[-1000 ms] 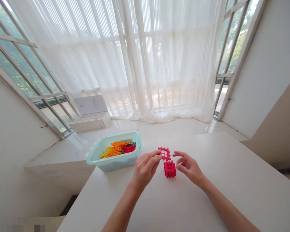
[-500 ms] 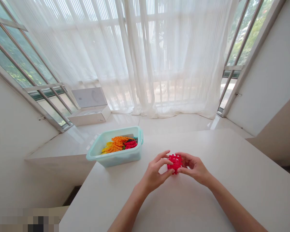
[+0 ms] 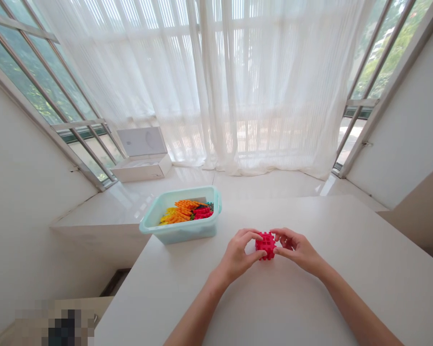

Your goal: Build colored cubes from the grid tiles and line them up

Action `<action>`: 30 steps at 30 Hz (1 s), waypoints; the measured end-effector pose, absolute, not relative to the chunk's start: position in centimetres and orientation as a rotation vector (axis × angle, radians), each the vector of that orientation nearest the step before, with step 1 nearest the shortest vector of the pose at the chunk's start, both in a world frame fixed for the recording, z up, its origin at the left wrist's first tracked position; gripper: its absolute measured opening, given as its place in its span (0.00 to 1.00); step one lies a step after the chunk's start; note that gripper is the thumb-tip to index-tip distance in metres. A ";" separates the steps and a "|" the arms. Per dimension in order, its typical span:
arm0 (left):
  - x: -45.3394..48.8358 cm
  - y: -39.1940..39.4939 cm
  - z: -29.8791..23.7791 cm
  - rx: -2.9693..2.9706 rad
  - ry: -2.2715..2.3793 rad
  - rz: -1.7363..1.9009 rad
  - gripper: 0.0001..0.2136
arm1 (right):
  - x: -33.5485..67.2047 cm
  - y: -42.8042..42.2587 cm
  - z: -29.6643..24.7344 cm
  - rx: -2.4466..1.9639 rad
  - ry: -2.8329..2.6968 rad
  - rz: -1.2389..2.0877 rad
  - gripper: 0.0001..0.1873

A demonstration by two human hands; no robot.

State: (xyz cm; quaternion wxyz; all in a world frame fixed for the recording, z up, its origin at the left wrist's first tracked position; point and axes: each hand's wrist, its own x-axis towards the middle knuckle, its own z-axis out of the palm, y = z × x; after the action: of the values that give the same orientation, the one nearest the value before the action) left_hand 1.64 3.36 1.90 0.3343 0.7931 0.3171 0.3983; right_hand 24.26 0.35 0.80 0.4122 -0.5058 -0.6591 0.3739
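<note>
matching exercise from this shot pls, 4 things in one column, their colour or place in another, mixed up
Things:
1. plastic block cube
2. plastic tub
3. white box
4. sheer curtain

Colour or place:
a. on the window ledge
b. pale aqua
c. between the left hand and right hand
d. hanging in folds

Pairs: 1c, 2b, 3a, 4d

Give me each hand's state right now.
Left hand: closed, holding the red cube.
Right hand: closed, holding the same red cube.
</note>
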 end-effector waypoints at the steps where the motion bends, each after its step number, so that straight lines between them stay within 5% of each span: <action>1: 1.7 3.3 1.8 2.067 0.828 1.038 0.10 | 24.3 0.3 0.9 -1.283 -1.663 0.944 0.20; 13: 1.2 3.5 1.6 2.101 0.727 0.958 0.11 | 24.0 -0.2 1.8 -1.274 -1.737 0.912 0.12; 30: 1.1 3.6 1.8 2.167 0.686 0.897 0.07 | 23.5 0.0 0.7 -1.259 -1.764 0.866 0.17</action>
State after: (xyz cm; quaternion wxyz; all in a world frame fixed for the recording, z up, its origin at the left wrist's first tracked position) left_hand 1.09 3.55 1.76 0.3419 0.8334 0.2638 0.3450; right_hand 23.47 0.03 0.67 0.3933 -0.4960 -0.6950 0.3411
